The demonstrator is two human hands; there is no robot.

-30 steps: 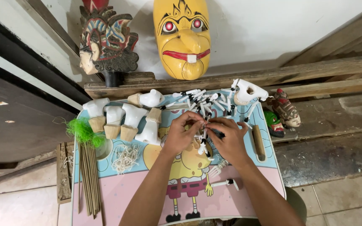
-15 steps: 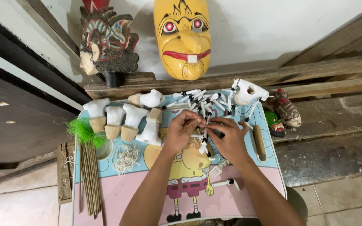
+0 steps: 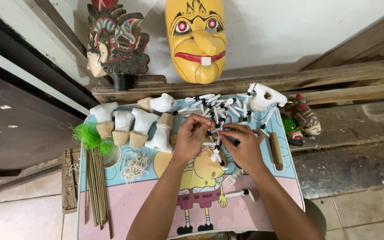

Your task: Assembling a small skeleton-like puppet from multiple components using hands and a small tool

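Fingers (image 3: 199,122) pinch white sticks (image 3: 216,146) over cartoon-printed table (image 3: 263,209).

Two hands over worktop (image 3: 263,213): left hand (image 3: 191,137), right hand (image 3: 244,149). Large masks against wall: two, one yellow mask (image 3: 196,38), one multicoloured crowned mask (image 3: 114,44). Small painted heads at right: two (image 3: 305,114) (image 3: 293,131). White torso pieces (image 3: 132,124): about six (overlap, count unsure). Small white-and-black sticks (image 3: 218,106): too many to count. Bundle of thin brown rods (image 3: 96,186): one. Green tuft (image 3: 90,137): one. String tangle (image 3: 133,165): one.

Cartoon-print table (image 3: 263,213) — sticks (image 3: 96,186), string (image 3: 134,165), white pieces (image 3: 132,124).
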